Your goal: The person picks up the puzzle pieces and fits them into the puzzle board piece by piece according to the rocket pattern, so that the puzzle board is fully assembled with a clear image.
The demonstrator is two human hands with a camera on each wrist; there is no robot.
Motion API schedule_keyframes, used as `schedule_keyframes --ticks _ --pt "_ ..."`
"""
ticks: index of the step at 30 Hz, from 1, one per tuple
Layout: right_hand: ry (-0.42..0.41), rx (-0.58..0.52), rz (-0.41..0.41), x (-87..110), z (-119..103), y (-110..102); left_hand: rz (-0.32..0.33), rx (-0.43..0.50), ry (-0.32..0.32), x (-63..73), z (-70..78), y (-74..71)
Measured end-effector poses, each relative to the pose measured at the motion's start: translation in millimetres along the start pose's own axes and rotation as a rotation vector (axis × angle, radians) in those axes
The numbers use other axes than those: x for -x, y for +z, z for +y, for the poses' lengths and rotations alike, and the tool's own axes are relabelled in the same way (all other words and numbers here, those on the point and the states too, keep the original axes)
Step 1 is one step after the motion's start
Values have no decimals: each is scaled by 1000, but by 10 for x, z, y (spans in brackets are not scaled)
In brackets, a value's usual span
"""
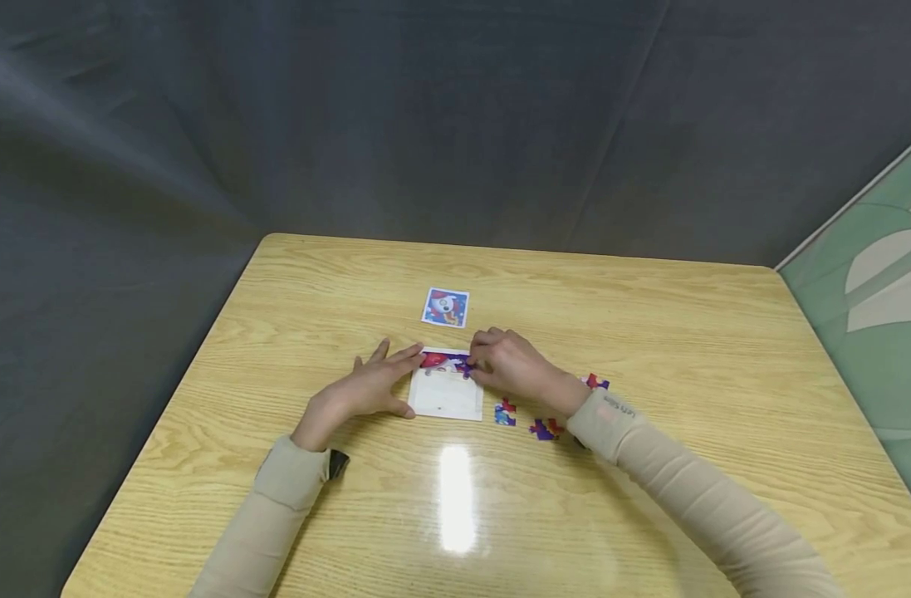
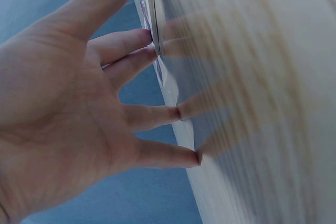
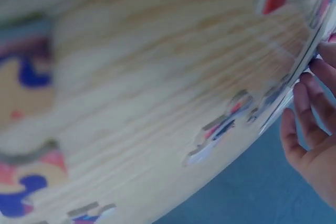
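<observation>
inside the white tray (image 1: 448, 399), pieces (image 1: 435, 360) line the top; left fingers (image 2: 152, 116) spread against its rim, right fingers (image 3: 290, 135) bent, hold unclear.

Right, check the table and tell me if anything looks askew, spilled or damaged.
Nothing stands out: no visible spill or damage. Some pieces lie loose right of the tray, but that fits a tray only partly filled.

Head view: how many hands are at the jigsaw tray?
2: the left hand, at the left edge of the jigsaw tray, and the right hand, at its far right corner. No other hand seems hidden.
</observation>
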State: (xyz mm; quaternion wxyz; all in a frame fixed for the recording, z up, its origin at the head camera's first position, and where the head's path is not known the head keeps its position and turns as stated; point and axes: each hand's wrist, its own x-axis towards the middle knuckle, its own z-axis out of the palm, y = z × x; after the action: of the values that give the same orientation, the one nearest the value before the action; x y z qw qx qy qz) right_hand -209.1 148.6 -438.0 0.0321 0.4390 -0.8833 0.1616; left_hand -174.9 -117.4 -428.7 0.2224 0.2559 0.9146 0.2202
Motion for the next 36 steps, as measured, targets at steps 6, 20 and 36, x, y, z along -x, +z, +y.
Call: schedule_keyframes --ticks 6,20,36 --pt "57 -61 46 52 15 -42 -2 2 8 4 -1 6" --pt "-28 -4 -42 141 27 -79 2 1 15 4 8 -4" --pt "150 -38 166 201 45 -138 14 9 13 37 21 5"
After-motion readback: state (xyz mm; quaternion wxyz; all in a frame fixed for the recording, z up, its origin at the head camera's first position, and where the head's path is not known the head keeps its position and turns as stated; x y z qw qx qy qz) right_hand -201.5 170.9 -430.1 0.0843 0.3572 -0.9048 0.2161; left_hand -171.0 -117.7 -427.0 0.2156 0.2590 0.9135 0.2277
